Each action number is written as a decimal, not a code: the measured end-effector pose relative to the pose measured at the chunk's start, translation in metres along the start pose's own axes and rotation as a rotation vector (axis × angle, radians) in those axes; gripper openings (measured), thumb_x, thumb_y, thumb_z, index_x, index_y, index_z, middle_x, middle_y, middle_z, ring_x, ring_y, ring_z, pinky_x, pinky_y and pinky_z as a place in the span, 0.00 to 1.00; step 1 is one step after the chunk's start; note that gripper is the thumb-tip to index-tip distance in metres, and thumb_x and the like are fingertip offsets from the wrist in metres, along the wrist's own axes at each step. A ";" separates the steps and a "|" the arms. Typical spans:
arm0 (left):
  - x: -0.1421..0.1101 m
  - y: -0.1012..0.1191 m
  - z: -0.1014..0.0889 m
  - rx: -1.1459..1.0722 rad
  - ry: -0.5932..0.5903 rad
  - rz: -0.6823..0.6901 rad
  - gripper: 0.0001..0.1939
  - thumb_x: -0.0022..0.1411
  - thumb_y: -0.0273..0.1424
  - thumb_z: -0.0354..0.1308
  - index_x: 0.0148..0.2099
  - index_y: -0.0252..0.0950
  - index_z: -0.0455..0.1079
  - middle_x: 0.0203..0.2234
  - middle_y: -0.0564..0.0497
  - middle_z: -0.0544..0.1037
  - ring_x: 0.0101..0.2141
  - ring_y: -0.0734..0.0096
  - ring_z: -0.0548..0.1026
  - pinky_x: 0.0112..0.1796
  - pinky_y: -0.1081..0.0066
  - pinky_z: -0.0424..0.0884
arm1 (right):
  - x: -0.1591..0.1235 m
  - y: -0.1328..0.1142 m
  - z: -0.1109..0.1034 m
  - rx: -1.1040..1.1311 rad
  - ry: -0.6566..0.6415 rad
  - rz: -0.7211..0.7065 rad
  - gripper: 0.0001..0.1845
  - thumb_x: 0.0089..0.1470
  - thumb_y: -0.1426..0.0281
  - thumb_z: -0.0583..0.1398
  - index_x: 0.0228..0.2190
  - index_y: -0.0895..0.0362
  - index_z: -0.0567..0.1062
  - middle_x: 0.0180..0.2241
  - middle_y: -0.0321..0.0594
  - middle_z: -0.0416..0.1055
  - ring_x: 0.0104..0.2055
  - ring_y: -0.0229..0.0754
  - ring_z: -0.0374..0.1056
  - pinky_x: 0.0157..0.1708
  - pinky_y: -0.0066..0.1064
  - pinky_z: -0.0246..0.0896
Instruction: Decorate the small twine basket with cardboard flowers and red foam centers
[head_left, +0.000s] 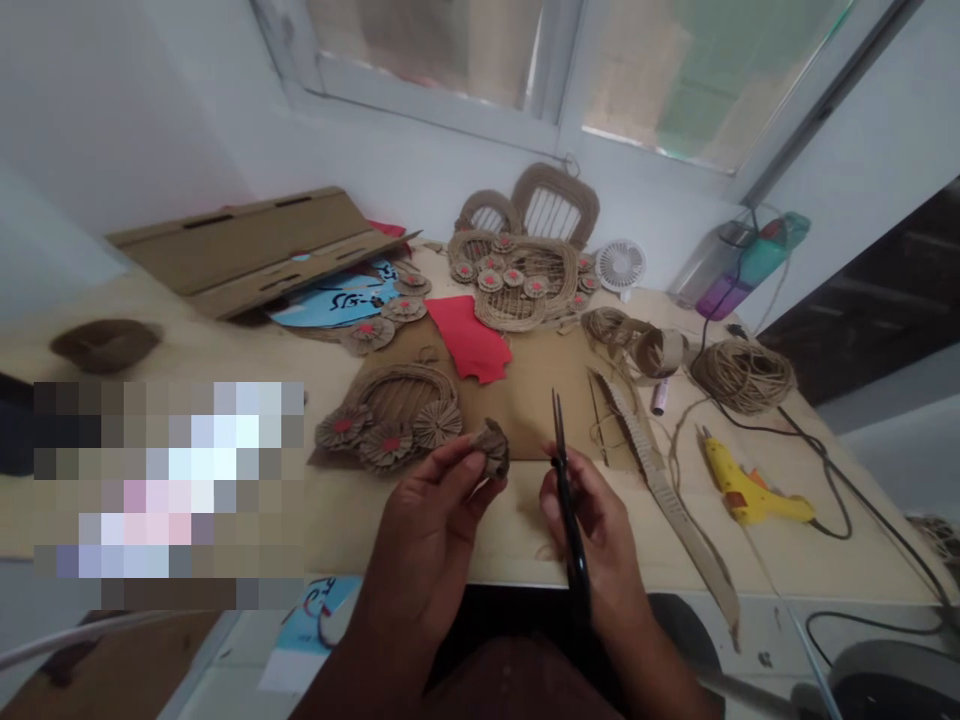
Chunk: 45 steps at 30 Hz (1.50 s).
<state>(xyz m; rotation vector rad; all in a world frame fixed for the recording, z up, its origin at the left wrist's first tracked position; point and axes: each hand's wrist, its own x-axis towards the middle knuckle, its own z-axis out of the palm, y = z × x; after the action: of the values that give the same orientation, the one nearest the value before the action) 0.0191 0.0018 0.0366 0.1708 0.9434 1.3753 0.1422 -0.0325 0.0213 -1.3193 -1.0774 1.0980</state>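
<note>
Pinched between the fingers of my left hand (pixel 442 490) is a small brown pleated paper rosette (pixel 494 449), seen partly edge-on. My right hand (pixel 592 510) grips a pair of black-handled scissors (pixel 570 520), its blades pointing up and away and looking closed. A short gap separates the scissors from the rosette. Just beyond my left hand lies a twine-wrapped frame (pixel 401 392) with several pleated rosettes (pixel 391 442) on it, some with red centres. Past both hands, a piece of red paper (pixel 474 340) rests on a cardboard sheet (pixel 529 380).
A yellow glue gun (pixel 750 490) with its cord lies at right, near a twine ball (pixel 742 375), a marker (pixel 660 397) and a long cardboard strip (pixel 664 490). More twine frames (pixel 555 205), a small fan (pixel 621 264) and folded cardboard (pixel 262 235) stand toward the wall.
</note>
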 end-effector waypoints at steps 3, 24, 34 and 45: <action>-0.001 0.003 0.002 -0.074 0.022 -0.019 0.11 0.37 0.20 0.70 0.28 0.33 0.76 0.25 0.52 0.80 0.26 0.75 0.76 0.29 0.75 0.75 | -0.016 0.003 -0.001 -0.046 -0.133 0.022 0.23 0.53 0.63 0.62 0.50 0.53 0.68 0.37 0.39 0.70 0.39 0.41 0.68 0.31 0.25 0.65; -0.021 0.012 0.024 -0.090 0.133 0.110 0.08 0.46 0.17 0.64 0.29 0.34 0.74 0.20 0.52 0.79 0.21 0.75 0.76 0.22 0.80 0.72 | -0.015 0.001 0.024 -0.439 -0.066 -0.319 0.29 0.44 0.76 0.60 0.51 0.55 0.68 0.37 0.41 0.69 0.37 0.46 0.64 0.35 0.36 0.62; -0.019 0.015 0.026 -0.158 0.134 0.064 0.09 0.52 0.15 0.58 0.30 0.33 0.73 0.20 0.50 0.79 0.21 0.75 0.76 0.23 0.79 0.74 | -0.015 0.004 0.021 -0.502 -0.064 -0.405 0.31 0.45 0.77 0.61 0.52 0.53 0.68 0.39 0.42 0.70 0.40 0.47 0.66 0.37 0.37 0.65; -0.018 0.014 0.025 -0.116 0.141 0.076 0.08 0.51 0.16 0.60 0.30 0.33 0.73 0.20 0.51 0.78 0.19 0.75 0.75 0.17 0.82 0.70 | -0.009 0.006 0.019 -0.535 -0.079 -0.433 0.31 0.47 0.76 0.60 0.54 0.52 0.67 0.37 0.41 0.69 0.38 0.45 0.67 0.35 0.35 0.66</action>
<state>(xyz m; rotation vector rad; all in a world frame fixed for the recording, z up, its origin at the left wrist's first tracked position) 0.0268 -0.0007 0.0692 0.0221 0.9792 1.5234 0.1215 -0.0387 0.0153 -1.3579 -1.7013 0.5563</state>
